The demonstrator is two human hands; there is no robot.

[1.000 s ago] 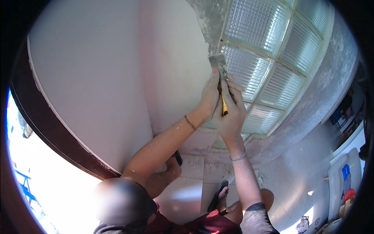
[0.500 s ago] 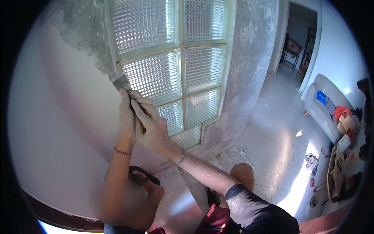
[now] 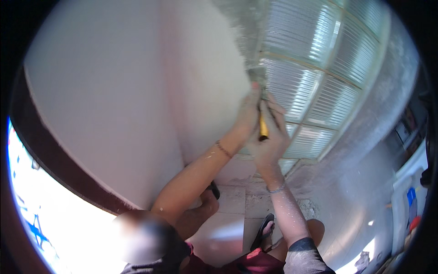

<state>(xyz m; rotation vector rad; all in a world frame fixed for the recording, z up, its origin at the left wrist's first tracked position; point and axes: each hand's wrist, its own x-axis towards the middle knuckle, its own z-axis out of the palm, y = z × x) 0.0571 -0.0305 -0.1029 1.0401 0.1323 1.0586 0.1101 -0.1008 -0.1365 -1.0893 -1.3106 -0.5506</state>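
Both hands grip a flat scraper with a grey metal blade and yellow handle (image 3: 263,124) beside the window.
From the left, I see a dark brown curved band (image 3: 68,153) edging a smooth whitish wall (image 3: 105,96), then the left hand (image 3: 246,113), its thumb laid along the blade, its other fingers mostly hidden. The scraper points away to the far side, its blade by the border of a rough grey plaster strip (image 3: 246,25); blur keeps me from telling whether it touches. The right hand (image 3: 271,142) has its fingers wrapped around the handle. Right of it stands a ribbed glass-block window (image 3: 294,84); nearer, pale rubble (image 3: 311,209) lies on the floor, and farther right is a light grey sofa (image 3: 400,214).
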